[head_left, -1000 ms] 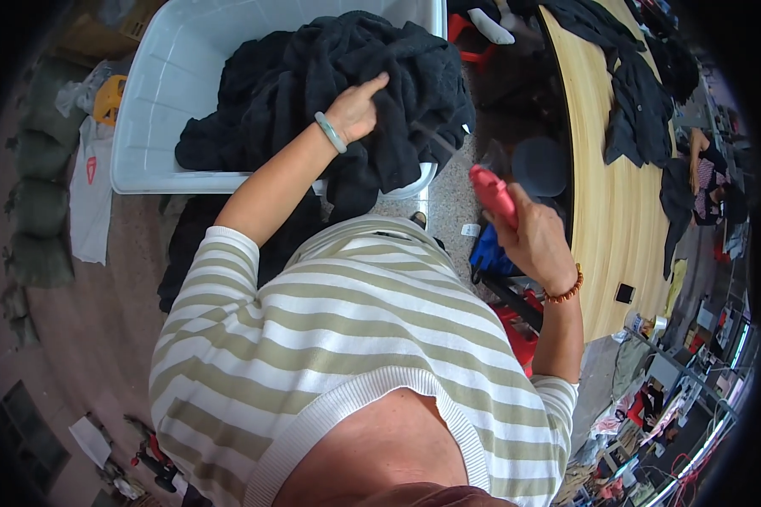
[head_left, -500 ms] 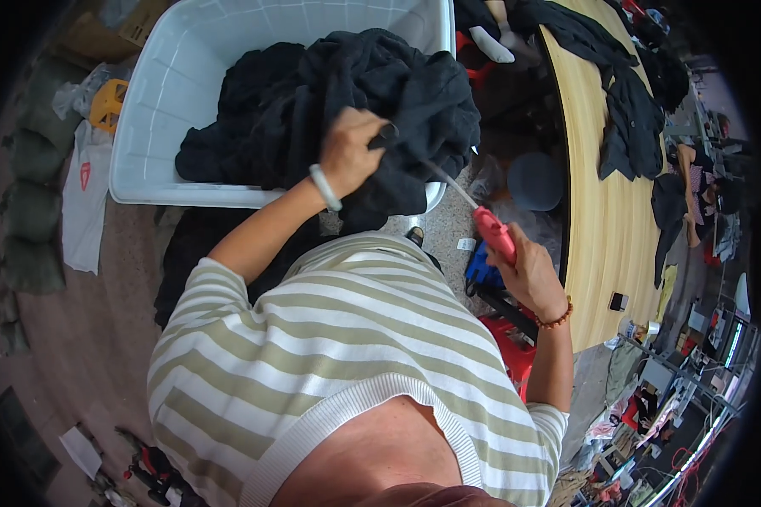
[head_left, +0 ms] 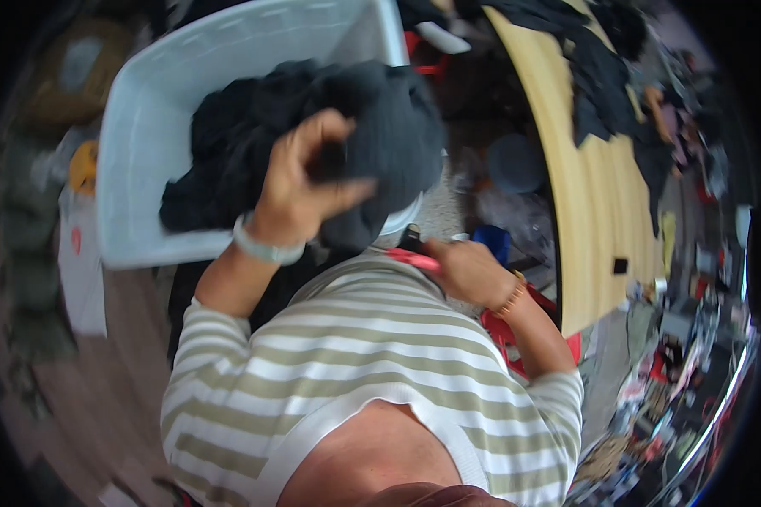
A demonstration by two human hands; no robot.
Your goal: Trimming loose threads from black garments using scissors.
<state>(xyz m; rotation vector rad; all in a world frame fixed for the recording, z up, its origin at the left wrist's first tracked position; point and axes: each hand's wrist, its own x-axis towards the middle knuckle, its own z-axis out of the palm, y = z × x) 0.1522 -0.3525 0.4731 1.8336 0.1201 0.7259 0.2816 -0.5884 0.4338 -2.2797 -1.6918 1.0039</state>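
My left hand is raised in front of the dark garments heaped in a pale blue-white plastic tub. Its thumb and fingers are spread and blurred, with dark cloth behind the gap; I see nothing held in it. Low and close to my striped top, my right hand is closed around a red-handled tool. That tool points left, and its thin metal shaft barely shows now. Some dark cloth bulges over the tub's near right corner.
At the right stands a light wooden table with dark garments and a small black object on it. Below its edge are a round grey-blue seat, clear plastic and a red stool. A white bag lies left of the tub.
My right hand has moved left and in toward my body with the red-handled tool. My left hand has come nearer, its fingers now spread; the black tube-like thing by it is no longer distinct.
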